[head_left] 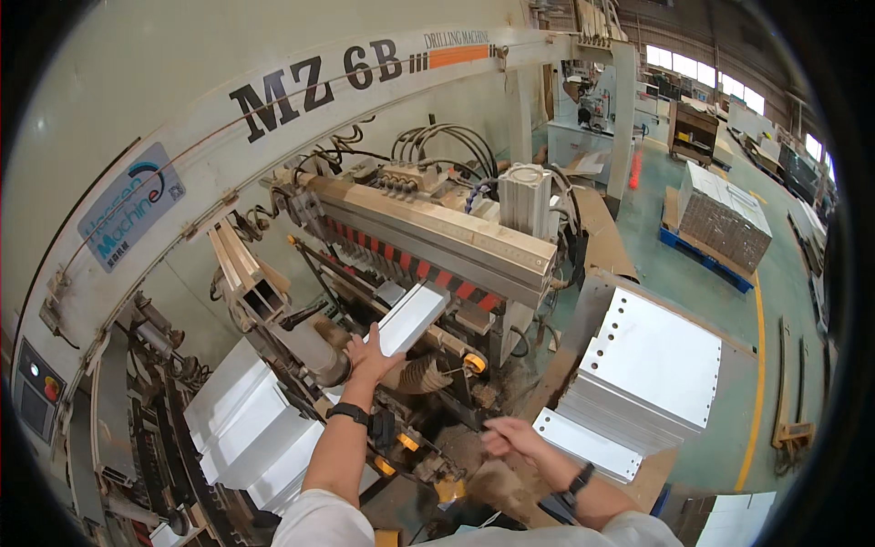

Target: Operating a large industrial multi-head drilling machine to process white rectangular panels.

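Note:
My left hand [370, 357] lies with spread fingers on the near end of a narrow white panel [412, 319]. That panel rests in the drilling machine, its far end close to the red-and-black striped guard [410, 264]. To the right, my right hand [516, 438] hangs in the air with curled fingers, smeared by motion; nothing shows clearly in it. It is nearest to a small stack of narrow white panels with holes [588, 444]. Behind that rises a taller stack of wide white panels [652, 360] with dark drilled holes along their edges.
More white panels [239, 415] are stacked at my left beside the machine rails. A ribbed hose [421, 375] and a grey cylinder [319, 354] sit close to my left hand. A control box [41, 387] is at far left. A loaded blue pallet [706, 258] stands at back right.

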The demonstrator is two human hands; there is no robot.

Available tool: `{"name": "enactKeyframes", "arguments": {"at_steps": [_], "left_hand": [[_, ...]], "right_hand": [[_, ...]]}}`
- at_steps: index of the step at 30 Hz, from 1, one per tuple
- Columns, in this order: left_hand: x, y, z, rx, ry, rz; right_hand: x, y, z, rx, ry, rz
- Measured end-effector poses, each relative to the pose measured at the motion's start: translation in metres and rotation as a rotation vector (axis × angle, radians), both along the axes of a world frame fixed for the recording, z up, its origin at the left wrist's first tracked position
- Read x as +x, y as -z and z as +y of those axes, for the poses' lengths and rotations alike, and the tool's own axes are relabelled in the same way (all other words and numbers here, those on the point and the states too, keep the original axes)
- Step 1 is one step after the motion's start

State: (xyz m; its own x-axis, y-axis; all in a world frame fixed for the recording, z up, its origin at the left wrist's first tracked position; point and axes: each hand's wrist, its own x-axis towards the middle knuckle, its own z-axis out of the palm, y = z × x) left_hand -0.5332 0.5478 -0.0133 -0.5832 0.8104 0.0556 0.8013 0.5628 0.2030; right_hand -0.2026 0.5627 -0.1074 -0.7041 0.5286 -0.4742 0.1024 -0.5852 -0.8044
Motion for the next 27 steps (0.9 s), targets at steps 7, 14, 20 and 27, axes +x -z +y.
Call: {"name": "enactKeyframes", "arguments": {"at_steps": [7,14,20,27], "left_hand": [[0.045,-0.01,-0.019,0.041,0.031,-0.121],[0.014,0.013,-0.026,0.027,-0.004,-0.111],[-0.016,0.047,-0.011,0.076,0.086,0.343],[-0.02,0.037,0.007,0.022,0.124,0.309]], "right_hand": [[-0.169,-0.016,0.018,-0.15,0.16,0.383],[-0.137,-0.013,0.016,0.094,0.228,0.138],[0.068,-0.015,0.009,0.451,-0.05,0.068],[0.213,0.029,-0.036,0.613,-0.1,-0.463]]}}
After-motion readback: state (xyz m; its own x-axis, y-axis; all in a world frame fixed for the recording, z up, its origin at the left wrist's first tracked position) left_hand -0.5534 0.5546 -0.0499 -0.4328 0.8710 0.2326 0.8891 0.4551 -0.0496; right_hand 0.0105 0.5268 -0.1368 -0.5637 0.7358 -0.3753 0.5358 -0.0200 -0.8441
